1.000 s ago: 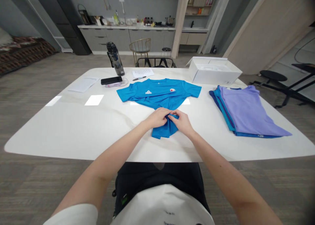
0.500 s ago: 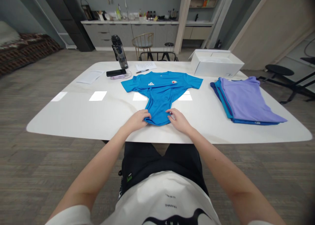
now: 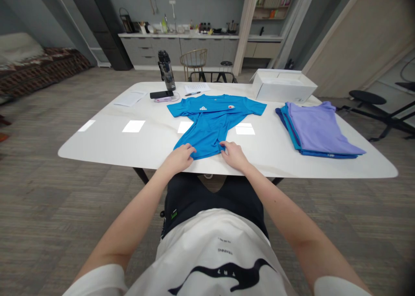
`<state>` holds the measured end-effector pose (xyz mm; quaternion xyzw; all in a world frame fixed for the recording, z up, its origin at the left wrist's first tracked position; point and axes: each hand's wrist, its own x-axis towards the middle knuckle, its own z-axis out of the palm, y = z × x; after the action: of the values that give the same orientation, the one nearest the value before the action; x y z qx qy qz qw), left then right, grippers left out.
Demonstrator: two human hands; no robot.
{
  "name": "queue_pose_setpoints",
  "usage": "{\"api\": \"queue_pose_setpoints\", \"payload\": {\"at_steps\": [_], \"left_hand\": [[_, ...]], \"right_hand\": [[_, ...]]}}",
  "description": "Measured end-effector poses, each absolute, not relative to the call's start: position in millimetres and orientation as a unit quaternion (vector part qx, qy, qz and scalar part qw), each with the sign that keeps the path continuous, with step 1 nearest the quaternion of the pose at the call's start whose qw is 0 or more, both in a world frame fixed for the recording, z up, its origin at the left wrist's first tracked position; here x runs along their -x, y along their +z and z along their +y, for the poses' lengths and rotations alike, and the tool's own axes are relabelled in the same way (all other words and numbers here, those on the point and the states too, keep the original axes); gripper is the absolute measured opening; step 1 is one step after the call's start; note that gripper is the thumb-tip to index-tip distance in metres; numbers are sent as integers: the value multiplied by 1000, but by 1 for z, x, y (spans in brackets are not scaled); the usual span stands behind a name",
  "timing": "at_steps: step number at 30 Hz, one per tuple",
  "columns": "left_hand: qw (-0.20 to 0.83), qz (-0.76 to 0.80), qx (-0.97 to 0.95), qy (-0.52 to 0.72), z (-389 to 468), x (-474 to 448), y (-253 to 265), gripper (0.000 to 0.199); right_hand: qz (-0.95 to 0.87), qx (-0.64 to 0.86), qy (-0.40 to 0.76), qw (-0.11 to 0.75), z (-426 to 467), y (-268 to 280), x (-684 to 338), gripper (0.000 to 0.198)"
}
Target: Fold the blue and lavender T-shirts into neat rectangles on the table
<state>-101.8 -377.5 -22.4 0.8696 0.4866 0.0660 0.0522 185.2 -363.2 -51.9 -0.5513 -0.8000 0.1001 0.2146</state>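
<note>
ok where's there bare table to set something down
Widest: the bare table left of the blue shirt, in front of the leftmost paper. Narrower: between the shirt and the clothes stack. Crowded: the far side, with bottle, black device and pen, and the right, where the white box stands behind the stack.

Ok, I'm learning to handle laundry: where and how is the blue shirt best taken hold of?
Probably best to pinch the blue shirt by both ends of its hem, from the near side. It lies with its collar at the far end and hem close to the near edge of the table.
</note>
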Motion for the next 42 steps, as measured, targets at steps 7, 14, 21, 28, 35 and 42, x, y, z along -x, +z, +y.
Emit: {"api": "queue_pose_setpoints", "payload": {"at_steps": [7,14,21,28,35,42], "left_hand": [[-11,542,-839,48,-395,76,-41,27],[-15,532,-845,42,-415,100,-35,24],[-28,547,-835,52,-409,92,-30,28],[-54,582,-810,34,-403,79,-36,30],[-16,604,-797,12,-430,76,-37,39],[9,570,-820,49,-401,72,-36,34]], "right_hand": [[-823,555,41,114,-372,-44,-209,35],[-773,634,-20,1,-408,-31,-289,29],[-726,685,-66,-19,-430,-16,-311,34],[-775,628,13,73,-422,-33,-277,32],[-697,715,32,-44,-446,-30,-308,46],[-759,650,16,1,-422,-22,-287,39]]}}
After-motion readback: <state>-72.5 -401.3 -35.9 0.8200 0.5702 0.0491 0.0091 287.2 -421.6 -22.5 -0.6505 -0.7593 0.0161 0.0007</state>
